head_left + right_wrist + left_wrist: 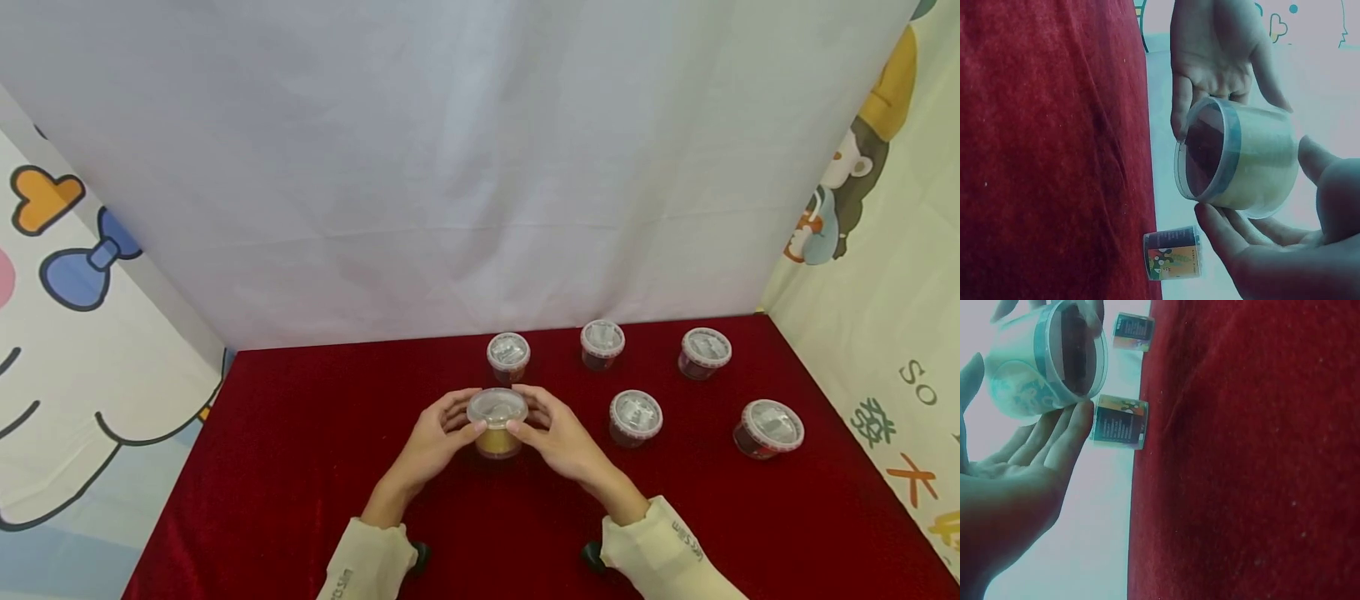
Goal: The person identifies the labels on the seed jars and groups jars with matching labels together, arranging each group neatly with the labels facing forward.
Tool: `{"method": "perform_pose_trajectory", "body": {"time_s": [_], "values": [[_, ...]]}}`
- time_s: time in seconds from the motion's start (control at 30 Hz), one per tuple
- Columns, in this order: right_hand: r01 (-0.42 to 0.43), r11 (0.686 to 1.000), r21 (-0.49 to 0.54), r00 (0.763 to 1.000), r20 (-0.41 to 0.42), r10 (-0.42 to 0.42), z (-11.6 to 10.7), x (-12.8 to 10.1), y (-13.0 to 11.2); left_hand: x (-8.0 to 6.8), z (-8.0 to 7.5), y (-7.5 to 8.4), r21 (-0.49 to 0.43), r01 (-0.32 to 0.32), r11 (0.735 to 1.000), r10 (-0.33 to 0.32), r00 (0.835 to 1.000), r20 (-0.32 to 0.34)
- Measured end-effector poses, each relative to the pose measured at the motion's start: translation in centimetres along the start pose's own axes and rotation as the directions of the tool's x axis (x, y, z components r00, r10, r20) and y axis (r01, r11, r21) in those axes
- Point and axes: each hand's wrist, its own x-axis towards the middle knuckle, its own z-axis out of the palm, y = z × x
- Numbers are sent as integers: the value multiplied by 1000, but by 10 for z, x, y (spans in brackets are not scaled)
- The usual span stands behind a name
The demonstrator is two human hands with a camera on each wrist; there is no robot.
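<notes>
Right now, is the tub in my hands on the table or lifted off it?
Lifted: in both wrist views the tub is clear of the red cloth, its underside showing.

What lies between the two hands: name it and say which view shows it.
A round tub, yellowish at the side, held by the left hand and the right hand; the head view shows it.
</notes>
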Motion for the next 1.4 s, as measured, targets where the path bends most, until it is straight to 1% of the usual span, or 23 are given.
{"method": "perform_pose_trajectory", "body": {"time_s": [0.17, 0.33, 0.43, 0.6, 0.8, 0.9, 1.07, 1.2, 1.4], "values": [[-7, 1000, -1, 1000, -24, 7, 3, 0, 1, 0, 3, -1, -3, 2, 1000, -3, 998, -67], [-14, 1000, -28, 999, -48, 12, 6, 0, 1, -1, 7, 0, 17, -1, 1000, 2, 995, -97], [-22, 999, -36, 999, -42, 20, 4, 0, 0, -1, 8, 1, 20, -5, 1000, 7, 995, -100], [-20, 999, -25, 1000, -4, 20, -2, 0, -2, 0, 4, 0, 9, 2, 1000, -1, 998, -61], [-23, 1000, 1, 999, 35, 23, -5, 0, -4, 0, -1, 1, -1, 25, 1000, -24, 999, 21], [-28, 999, 16, 999, 46, 27, -5, -1, -4, -1, -1, 2, -12, 29, 1000, -29, 999, 39], [-28, 999, 21, 999, 44, 27, -3, -1, -5, -1, 0, 4, -9, 29, 1000, -29, 1000, 4], [-41, 999, 27, 999, 21, 40, 0, 0, -6, -2, 1, 4, -3, 28, 1000, -28, 999, -29], [-72, 997, 38, 997, 4, 72, 6, 0, -7, -2, 4, 3, 10, 53, 999, -52, 994, -91]]}}
